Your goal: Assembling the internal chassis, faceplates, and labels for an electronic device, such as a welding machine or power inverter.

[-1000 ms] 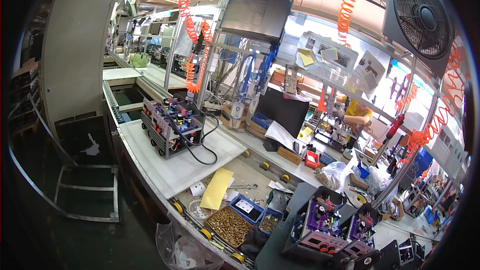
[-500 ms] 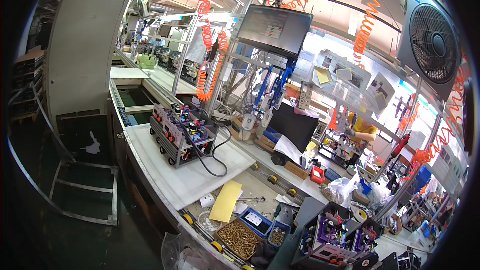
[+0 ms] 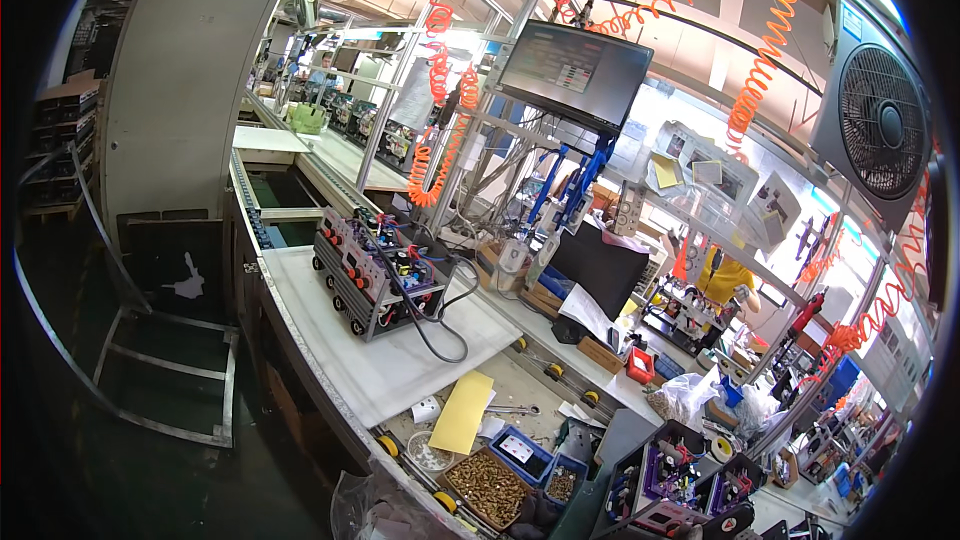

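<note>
Neither of my hands can be made out. On a white board (image 3: 420,372) stands an open-framed electronic unit (image 3: 375,275) with a metal case, red knobs, coloured wiring and a thick black cable (image 3: 458,348). Close by lie a yellow sheet (image 3: 462,415), a combination wrench (image 3: 515,409) and a clear round dish (image 3: 428,453). Many brass fittings (image 3: 485,490) fill a shallow tray at the lower edge, beside small blue bins (image 3: 566,478). A dark grey shape (image 3: 540,514) sits next to them; I cannot tell whether it is a glove.
More open units with purple parts (image 3: 665,475) stand at lower right. A monitor (image 3: 575,72), orange coiled air hoses (image 3: 425,175) and a fan (image 3: 880,120) hang above. Across the bench works a person in yellow (image 3: 722,280). A metal-framed cart (image 3: 165,360) is at left.
My view has turned slightly left, so the scene sits further right in the picture. The unit and the loose parts keep their places. The person in yellow has shifted posture and arm.
</note>
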Available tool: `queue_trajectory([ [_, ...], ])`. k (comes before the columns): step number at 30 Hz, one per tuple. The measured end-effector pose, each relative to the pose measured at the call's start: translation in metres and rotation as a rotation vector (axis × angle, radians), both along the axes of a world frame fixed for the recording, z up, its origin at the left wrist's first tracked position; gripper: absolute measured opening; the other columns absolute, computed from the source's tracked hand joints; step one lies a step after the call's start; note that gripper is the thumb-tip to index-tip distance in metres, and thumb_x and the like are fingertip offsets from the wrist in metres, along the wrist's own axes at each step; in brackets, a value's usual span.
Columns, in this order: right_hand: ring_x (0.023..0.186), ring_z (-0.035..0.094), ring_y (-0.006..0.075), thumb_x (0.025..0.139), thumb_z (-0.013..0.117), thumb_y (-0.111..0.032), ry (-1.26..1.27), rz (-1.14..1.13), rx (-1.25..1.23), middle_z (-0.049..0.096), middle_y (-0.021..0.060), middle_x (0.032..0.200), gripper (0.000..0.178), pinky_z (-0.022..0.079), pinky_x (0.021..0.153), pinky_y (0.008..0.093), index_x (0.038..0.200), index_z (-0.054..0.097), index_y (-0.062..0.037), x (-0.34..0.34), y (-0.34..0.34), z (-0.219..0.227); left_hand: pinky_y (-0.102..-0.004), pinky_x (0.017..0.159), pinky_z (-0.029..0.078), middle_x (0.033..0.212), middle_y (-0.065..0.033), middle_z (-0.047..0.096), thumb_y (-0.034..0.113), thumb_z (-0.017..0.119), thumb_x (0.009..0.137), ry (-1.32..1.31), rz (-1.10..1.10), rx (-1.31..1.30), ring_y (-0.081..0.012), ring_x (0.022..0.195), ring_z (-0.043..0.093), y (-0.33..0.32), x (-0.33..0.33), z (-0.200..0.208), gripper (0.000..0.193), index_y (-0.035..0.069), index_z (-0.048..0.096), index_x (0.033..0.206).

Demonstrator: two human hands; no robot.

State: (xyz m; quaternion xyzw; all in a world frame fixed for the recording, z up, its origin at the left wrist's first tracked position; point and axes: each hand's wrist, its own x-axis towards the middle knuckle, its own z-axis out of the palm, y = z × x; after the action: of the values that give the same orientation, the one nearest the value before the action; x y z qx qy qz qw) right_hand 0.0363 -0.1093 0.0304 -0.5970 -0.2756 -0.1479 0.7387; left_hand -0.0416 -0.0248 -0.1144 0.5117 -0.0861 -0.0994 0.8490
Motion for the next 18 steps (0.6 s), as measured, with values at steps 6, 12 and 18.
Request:
queue_trajectory([
  [6, 0.080, 0.058, 0.0143, 0.081, 0.065, -0.002, 0.018, -0.111, -0.001, 0.061, 0.0057, 0.095, 0.034, 0.050, 0.071, 0.0299, 0.111, 0.050, -0.0034, -0.002, 0.007, -0.001, -0.0361, 0.091, 0.044, 0.111, -0.0103, 0.061, 0.006, 0.077, 0.060, -0.060, -0.009, 0.032, -0.0200, 0.104, 0.056, 0.000, -0.003, -0.004, 0.064, 0.001, 0.056, 0.120],
  [12, 0.079, 0.059, 0.0140, 0.081, 0.065, -0.004, -0.021, -0.149, 0.060, 0.062, 0.0053, 0.093, 0.033, 0.050, 0.070, 0.0285, 0.110, 0.051, -0.0043, -0.014, 0.014, 0.005, -0.0360, 0.090, 0.045, 0.111, -0.0103, 0.061, 0.008, 0.078, 0.062, -0.179, -0.019, 0.169, -0.0205, 0.104, 0.056, 0.009, -0.019, 0.017, 0.064, 0.001, 0.055, 0.121],
  [18, 0.081, 0.059, 0.0145, 0.080, 0.066, -0.004, 0.004, -0.152, 0.090, 0.062, 0.0064, 0.095, 0.034, 0.050, 0.071, 0.0291, 0.111, 0.052, -0.0025, -0.024, 0.017, 0.011, -0.0359, 0.090, 0.045, 0.112, -0.0107, 0.061, 0.009, 0.078, 0.062, -0.179, -0.035, 0.189, -0.0206, 0.104, 0.056, 0.007, -0.021, 0.019, 0.064, 0.001, 0.055, 0.121],
])
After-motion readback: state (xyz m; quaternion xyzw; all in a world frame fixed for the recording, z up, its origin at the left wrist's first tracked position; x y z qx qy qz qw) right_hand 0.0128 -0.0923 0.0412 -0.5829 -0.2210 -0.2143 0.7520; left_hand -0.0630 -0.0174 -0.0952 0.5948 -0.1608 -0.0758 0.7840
